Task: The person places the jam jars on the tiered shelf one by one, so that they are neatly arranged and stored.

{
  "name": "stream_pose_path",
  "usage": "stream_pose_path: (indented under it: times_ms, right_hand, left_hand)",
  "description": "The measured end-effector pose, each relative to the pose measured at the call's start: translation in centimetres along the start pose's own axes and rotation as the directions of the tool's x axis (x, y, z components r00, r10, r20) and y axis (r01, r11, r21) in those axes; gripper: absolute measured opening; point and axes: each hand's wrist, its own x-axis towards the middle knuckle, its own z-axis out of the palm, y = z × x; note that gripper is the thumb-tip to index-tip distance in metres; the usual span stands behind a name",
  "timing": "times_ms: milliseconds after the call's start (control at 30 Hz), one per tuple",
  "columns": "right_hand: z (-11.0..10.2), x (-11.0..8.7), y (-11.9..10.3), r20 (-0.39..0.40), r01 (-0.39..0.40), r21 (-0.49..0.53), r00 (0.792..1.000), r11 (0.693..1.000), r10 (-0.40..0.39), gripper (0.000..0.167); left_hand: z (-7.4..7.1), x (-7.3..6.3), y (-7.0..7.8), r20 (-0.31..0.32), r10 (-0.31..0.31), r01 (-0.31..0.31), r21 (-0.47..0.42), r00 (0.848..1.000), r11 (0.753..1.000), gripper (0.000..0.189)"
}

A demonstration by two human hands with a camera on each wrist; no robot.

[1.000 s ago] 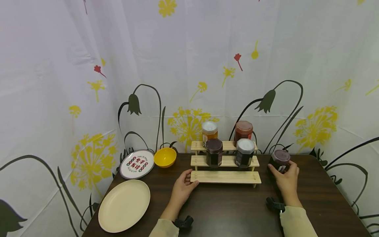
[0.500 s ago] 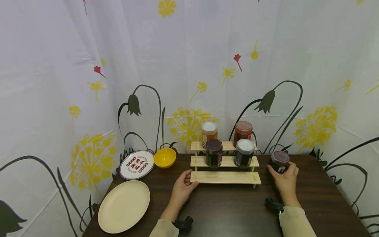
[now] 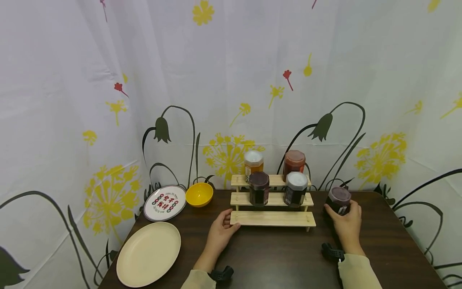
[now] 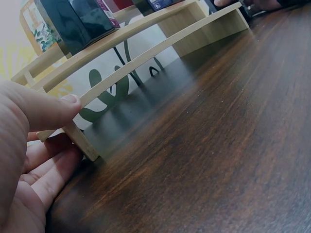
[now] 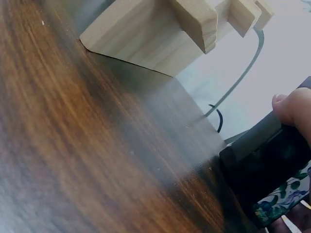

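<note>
A three-step wooden display rack (image 3: pixel 273 218) stands at the back of the table. My left hand (image 3: pixel 219 233) pinches the left end of its lowest step, the thumb (image 4: pixel 63 108) at the front edge and the other fingers behind the end leg. To the right of the rack, my right hand (image 3: pixel 349 226) grips a dark jar with a purple lid (image 3: pixel 339 197) between thumb and fingers; a floral label shows on the jar (image 5: pixel 265 160) in the right wrist view. On the middle step sit a dark-lidded jar (image 3: pixel 259 188) and a white-lidded dark jar (image 3: pixel 296 188).
An orange jar with a white lid (image 3: pixel 253 162) and a reddish jar (image 3: pixel 294 163) occupy the top step. To the left are a yellow bowl (image 3: pixel 199 194), a printed white plate (image 3: pixel 165 203) and a cream oval plate (image 3: pixel 148 255). A floral curtain (image 3: pixel 231 80) hangs behind the table.
The whole head view has shifted slightly, with the scene a little lower and further left. Both hands keep their holds on the rack and the jar.
</note>
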Motion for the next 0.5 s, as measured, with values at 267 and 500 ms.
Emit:
stream_pose_path:
  times_ms: [267,500]
  right_hand:
    - [-0.8,0.1,-1.1,-0.136,0.117,-0.002,0.984,0.993,-0.116,0.07]
    - [-1.3,0.3,-3.0,-0.235,0.171,0.085,0.961,0.982,-0.147,0.065]
  left_hand:
    - [0.1,-0.2,-0.2,0.008,-0.003,0.003,-0.008,1.0,1.0,0.066]
    - [-0.1,0.1,-0.1,0.005,0.0,0.0,0.001,1.0,1.0,0.065]
